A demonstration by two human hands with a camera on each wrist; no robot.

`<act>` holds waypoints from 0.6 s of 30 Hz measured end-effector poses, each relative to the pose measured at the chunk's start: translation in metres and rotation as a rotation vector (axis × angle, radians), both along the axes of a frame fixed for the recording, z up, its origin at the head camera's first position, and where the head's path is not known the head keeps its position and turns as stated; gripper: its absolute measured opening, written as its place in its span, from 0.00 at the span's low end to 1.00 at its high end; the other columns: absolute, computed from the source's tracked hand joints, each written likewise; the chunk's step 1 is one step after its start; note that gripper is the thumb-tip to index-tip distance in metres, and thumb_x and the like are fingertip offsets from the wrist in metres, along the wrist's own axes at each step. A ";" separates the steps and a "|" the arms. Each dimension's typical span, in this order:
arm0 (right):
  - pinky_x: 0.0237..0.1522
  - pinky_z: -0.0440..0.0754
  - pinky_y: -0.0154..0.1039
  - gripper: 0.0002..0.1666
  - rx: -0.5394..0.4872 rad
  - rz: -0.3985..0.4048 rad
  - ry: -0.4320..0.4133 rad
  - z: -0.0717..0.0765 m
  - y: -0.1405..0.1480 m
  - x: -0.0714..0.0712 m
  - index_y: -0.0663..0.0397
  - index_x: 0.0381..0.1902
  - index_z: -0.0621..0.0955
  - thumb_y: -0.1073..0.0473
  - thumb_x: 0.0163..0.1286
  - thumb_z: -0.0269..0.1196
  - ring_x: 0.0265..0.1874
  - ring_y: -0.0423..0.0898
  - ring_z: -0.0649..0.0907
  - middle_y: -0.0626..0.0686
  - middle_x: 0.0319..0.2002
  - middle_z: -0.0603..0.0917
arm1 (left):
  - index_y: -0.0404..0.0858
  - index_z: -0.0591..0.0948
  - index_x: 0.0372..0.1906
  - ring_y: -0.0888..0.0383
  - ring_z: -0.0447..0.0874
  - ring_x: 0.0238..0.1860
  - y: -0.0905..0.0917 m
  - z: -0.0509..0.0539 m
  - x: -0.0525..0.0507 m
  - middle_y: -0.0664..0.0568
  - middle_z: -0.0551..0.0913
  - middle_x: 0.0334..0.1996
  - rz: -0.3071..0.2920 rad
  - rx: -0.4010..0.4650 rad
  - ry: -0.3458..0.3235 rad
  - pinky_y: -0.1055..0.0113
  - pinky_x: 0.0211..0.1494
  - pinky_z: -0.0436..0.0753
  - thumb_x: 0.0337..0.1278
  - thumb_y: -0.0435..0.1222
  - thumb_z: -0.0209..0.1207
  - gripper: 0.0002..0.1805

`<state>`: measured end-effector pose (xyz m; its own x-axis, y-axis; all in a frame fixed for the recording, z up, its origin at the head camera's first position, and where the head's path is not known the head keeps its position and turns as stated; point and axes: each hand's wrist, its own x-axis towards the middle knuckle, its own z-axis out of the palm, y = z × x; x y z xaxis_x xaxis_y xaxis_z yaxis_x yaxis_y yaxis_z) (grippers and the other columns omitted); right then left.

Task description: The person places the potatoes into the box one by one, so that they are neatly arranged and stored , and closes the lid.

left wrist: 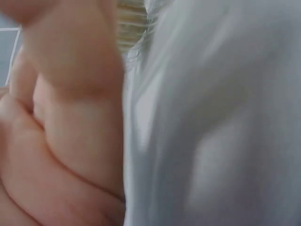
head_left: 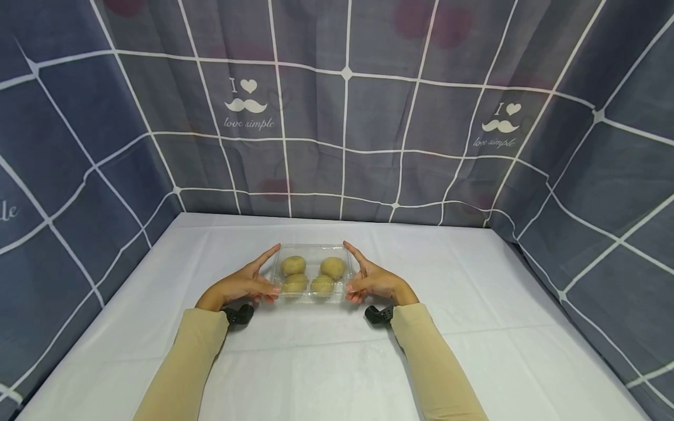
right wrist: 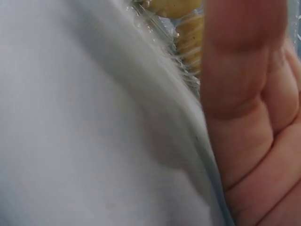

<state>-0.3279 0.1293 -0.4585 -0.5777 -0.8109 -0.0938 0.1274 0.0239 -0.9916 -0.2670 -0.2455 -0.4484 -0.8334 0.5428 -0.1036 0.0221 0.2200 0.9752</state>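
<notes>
A clear plastic box [head_left: 313,249] with several round, yellow-brown potatoes [head_left: 333,268] in it is at the middle of the white-covered table. At its left side, my left hand [head_left: 243,285] grips it, index finger reaching to the far corner and thumb at the near corner. My right hand [head_left: 375,280] holds the opposite side in a mirrored way. In the left wrist view, the left hand [left wrist: 80,113] hides most of the box. Past the right hand [right wrist: 244,113] in the right wrist view, potatoes [right wrist: 190,40] show through ribbed clear plastic.
White cloth [head_left: 305,374] covers the table and has faint creases. A dark checked curtain [head_left: 310,117] with white lines hangs behind the table and along both sides. Each wrist bears a black device [head_left: 239,314].
</notes>
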 end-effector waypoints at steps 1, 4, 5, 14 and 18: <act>0.29 0.89 0.35 0.74 -0.002 0.000 -0.001 0.000 0.000 0.000 0.34 0.87 0.25 0.79 0.69 0.61 0.24 0.41 0.89 0.54 0.28 0.91 | 0.44 0.31 0.89 0.57 0.90 0.31 0.000 0.000 0.000 0.47 0.92 0.32 -0.005 0.012 0.001 0.69 0.31 0.80 0.67 0.31 0.71 0.66; 0.29 0.89 0.34 0.74 -0.009 -0.001 -0.002 0.000 0.000 -0.001 0.34 0.87 0.25 0.80 0.69 0.60 0.23 0.40 0.89 0.53 0.28 0.90 | 0.42 0.31 0.89 0.58 0.90 0.31 0.000 0.000 -0.002 0.48 0.92 0.32 -0.012 0.031 0.013 0.69 0.32 0.82 0.66 0.30 0.71 0.66; 0.29 0.89 0.34 0.74 -0.010 -0.003 0.000 0.000 0.000 -0.001 0.34 0.87 0.25 0.80 0.69 0.60 0.23 0.40 0.89 0.53 0.28 0.90 | 0.42 0.32 0.89 0.58 0.90 0.31 0.001 0.000 -0.003 0.48 0.92 0.32 -0.010 0.032 0.015 0.69 0.32 0.83 0.66 0.30 0.71 0.66; 0.38 0.90 0.38 0.77 -0.005 -0.011 0.021 -0.009 0.005 0.000 0.37 0.88 0.28 0.70 0.69 0.72 0.30 0.43 0.90 0.52 0.31 0.90 | 0.44 0.31 0.89 0.59 0.82 0.32 0.001 -0.010 0.000 0.49 0.85 0.35 0.014 0.007 0.017 0.68 0.32 0.84 0.66 0.32 0.71 0.66; 0.40 0.90 0.38 0.77 0.074 -0.034 0.073 -0.006 0.008 0.004 0.37 0.87 0.24 0.66 0.71 0.73 0.34 0.44 0.90 0.52 0.35 0.90 | 0.48 0.27 0.88 0.57 0.80 0.34 0.001 -0.009 0.005 0.47 0.81 0.38 0.056 -0.004 0.021 0.66 0.33 0.84 0.65 0.34 0.72 0.70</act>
<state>-0.3235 0.1369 -0.4644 -0.6122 -0.7831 -0.1094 0.0574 0.0940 -0.9939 -0.2617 -0.2443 -0.4570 -0.8645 0.4950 -0.0875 0.0304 0.2251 0.9739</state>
